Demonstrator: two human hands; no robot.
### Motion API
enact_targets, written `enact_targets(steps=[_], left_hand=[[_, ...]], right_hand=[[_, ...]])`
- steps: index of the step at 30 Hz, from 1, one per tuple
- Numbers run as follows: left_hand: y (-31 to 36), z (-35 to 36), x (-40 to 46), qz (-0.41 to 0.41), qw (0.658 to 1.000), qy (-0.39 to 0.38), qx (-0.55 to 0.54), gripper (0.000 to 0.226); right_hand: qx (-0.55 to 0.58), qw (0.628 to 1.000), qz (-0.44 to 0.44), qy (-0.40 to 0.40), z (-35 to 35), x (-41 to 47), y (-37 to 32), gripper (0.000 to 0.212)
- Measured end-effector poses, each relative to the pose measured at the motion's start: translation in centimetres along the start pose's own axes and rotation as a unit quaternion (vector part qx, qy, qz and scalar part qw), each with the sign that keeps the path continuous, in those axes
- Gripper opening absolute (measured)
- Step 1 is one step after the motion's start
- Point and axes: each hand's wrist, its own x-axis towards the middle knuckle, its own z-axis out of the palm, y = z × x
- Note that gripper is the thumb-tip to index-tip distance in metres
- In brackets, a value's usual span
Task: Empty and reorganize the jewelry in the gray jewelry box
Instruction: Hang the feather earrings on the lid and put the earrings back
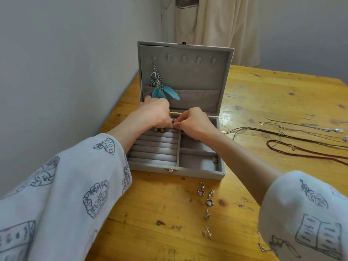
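Note:
The gray jewelry box (199, 171) stands open on the wooden table, lid upright. A blue feather earring (160, 85) hangs from the leftmost hook in the lid. My left hand (154, 113) and my right hand (194, 120) meet over the back ring rolls, fingers curled, pinching a small metal piece (172, 123) between them. A small brownish piece (158, 129) sits in the ring rolls just below. One small earring (215, 159) lies in the front right compartment. Heart-shaped earrings (205, 194) and studs (207, 223) lie on the table in front of the box.
Several thin necklaces (301, 129) and a dark red beaded one (305, 150) are spread on the table to the right. A thin chain (261, 243) lies near my right sleeve. A wall runs along the left; a curtain (216, 21) hangs behind the box.

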Motion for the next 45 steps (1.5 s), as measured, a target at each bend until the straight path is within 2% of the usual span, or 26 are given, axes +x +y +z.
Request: enact_targets(steps=[3,10,16,23,26,29,34,38,45], left_hand=[[-0.1,0.2,0.1,-0.010,1.000,0.018,-0.009,0.027],[-0.1,0.8,0.4,-0.023,0.999,0.043,0.002,0.022],[-0.1,1.0,-0.8,-0.024,0.997,0.072,-0.010,0.021],[0.5,1.3,-6.2,0.015,0.984,0.141,-0.107,0.016],[1.0,1.9,-9.8,0.050,0.963,0.177,-0.199,0.017],[1.8,3.2,-13.9,0.083,0.938,0.172,-0.288,0.014],[3.0,7.1,-18.2,0.088,0.929,0.133,-0.333,0.015],[3.2,9.7,-20.4,0.086,0.930,0.142,-0.328,0.014],[3.2,11.2,-22.1,0.154,0.941,0.193,-0.230,0.009]], right_hand=[[0.017,1.000,0.004,0.018,0.1,0.0,0.3,0.011],[-0.028,0.998,-0.015,0.051,0.7,0.0,0.2,0.008],[-0.029,0.997,-0.022,0.062,0.6,-0.8,0.1,0.018],[0.022,0.996,-0.058,0.065,-1.7,-6.5,0.2,0.020],[0.035,0.996,-0.061,0.057,-2.5,-10.2,1.0,0.021],[0.047,0.996,-0.048,0.060,-2.9,-14.1,2.5,0.017],[0.020,0.999,-0.021,0.036,-2.1,-19.2,5.0,0.012],[-0.020,0.999,-0.033,0.035,-0.9,-21.6,5.9,0.010],[-0.066,0.992,-0.097,0.051,0.6,-22.5,6.2,0.011]])
